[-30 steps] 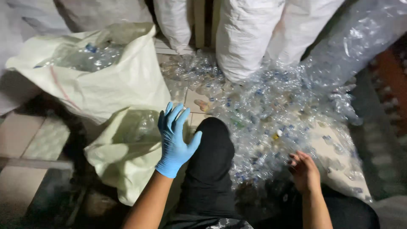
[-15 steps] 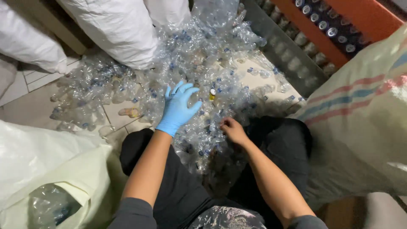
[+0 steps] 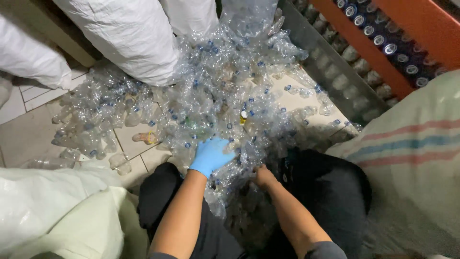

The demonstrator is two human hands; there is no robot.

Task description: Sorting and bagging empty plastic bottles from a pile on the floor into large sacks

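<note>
A heap of crushed clear plastic bottles (image 3: 225, 96) covers the tiled floor (image 3: 28, 136), thin, crinkled and glossy, many with small blue caps. The heap is a long drift: its long axis runs from about 12 o'clock, at the top of the view, down to about 6 o'clock between the person's knees, with a side spread toward 9 o'clock. The single bottles point every way, with no common direction.

The left hand (image 3: 211, 156) wears a smooth blue glove and lies palm down on the near end of the heap, its fingers (image 3: 221, 144) pointing toward 1 o'clock, slightly spread and curled into the bottles; whether they clamp any one bottle cannot be told. The bottles lie under and just beyond those fingertips.

The right hand (image 3: 263, 176) is bare and sits just beside the left at its 4 o'clock, pushed down into the plastic. Its fingers are buried, so their state cannot be told.

Plump white woven sacks (image 3: 129, 38) stand at 11 o'clock, touching the heap. A coarse pale sack with red and blue stripes (image 3: 412, 153) fills 3 o'clock. A soft, wrinkled pale green sack (image 3: 72, 225) lies at 8 o'clock. An orange-framed rack (image 3: 383, 43) crosses at 1 o'clock.
</note>
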